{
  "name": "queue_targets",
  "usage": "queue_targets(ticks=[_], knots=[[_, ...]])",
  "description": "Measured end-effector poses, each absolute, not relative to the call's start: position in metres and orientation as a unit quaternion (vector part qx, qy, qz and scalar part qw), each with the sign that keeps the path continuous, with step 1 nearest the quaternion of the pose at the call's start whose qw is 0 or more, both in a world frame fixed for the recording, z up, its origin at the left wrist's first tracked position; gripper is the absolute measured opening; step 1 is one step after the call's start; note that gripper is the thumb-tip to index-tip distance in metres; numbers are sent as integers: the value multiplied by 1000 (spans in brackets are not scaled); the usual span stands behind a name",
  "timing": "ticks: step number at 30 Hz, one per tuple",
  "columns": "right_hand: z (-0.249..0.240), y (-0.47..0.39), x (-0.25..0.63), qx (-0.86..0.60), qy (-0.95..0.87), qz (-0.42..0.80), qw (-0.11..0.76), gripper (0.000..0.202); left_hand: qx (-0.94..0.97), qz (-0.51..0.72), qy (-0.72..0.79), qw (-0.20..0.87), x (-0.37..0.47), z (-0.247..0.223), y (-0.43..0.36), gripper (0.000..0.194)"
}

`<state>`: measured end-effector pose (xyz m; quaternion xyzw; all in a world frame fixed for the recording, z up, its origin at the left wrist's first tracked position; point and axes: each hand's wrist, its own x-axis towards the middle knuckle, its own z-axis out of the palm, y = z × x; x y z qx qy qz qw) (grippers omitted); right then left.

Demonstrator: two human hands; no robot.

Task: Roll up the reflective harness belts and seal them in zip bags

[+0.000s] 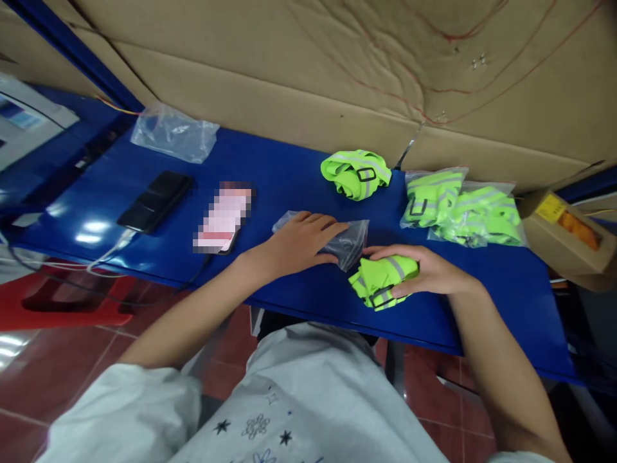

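My left hand (pixel 304 241) lies over a clear plastic bag (pixel 354 239), fingers stretched out and thumb apart. The bag rests on the blue tabletop and its middle is hidden under the palm. Just to the right, my right hand (pixel 431 273) is closed around a folded neon yellow-green reflective strap (pixel 383 276), which has grey stripes and a black buckle. This bundle is near the table's front edge. Farther back lies a loose coil of the same reflective strap (pixel 357 173), touched by neither hand.
Bagged reflective straps (pixel 434 196) lie at the back right beside a cardboard box (pixel 569 231). Left of my hands are a phone with a blurred screen (pixel 224 218), a black device (pixel 157 200) on a white cable, and another clear bag (pixel 176 134). Cardboard lines the back.
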<state>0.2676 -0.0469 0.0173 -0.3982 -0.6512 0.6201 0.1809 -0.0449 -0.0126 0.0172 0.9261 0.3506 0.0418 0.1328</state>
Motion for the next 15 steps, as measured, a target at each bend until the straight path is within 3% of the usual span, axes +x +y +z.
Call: queue_targets(ticks=[6, 10, 15], knots=[[16, -39, 278, -574, -475, 554, 371, 71, 922, 104, 362, 94, -42, 11, -12, 102], [6, -38, 258, -591, -448, 553, 380, 70, 933, 109, 309, 146, -31, 11, 1, 118], [1, -43, 251, -591, -513, 492, 381, 69, 919, 114, 308, 217, -23, 2, 10, 120]])
